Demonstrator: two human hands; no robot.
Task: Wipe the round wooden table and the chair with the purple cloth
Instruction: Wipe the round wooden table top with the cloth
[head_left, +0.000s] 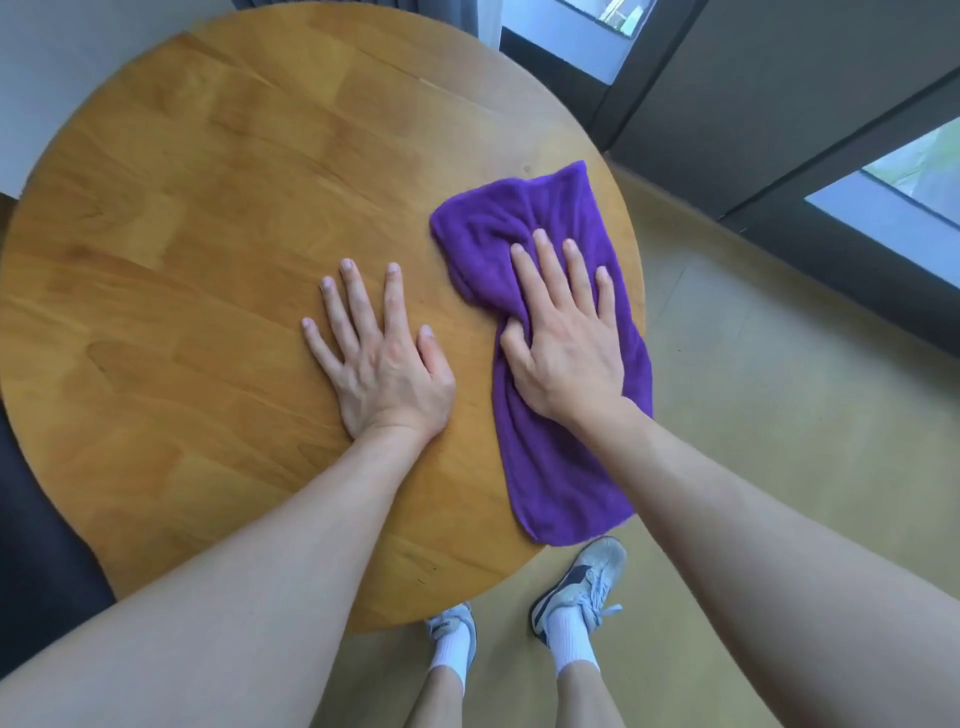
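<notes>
The round wooden table (208, 234) fills most of the view. A purple cloth (550, 467) lies along its right edge, partly bunched, with its near end hanging a little over the rim. My right hand (566, 332) presses flat on the middle of the cloth, fingers straight and spread. My left hand (379, 348) rests flat on the bare wood just left of the cloth, fingers spread, holding nothing. A dark chair seat (36, 545) shows at the left edge, partly under the table.
My two feet in sneakers (582, 587) stand on the yellowish floor (753, 467) at the table's near edge. Dark window frames (779, 104) and glass panels run along the right and back. A curtain hangs behind the table.
</notes>
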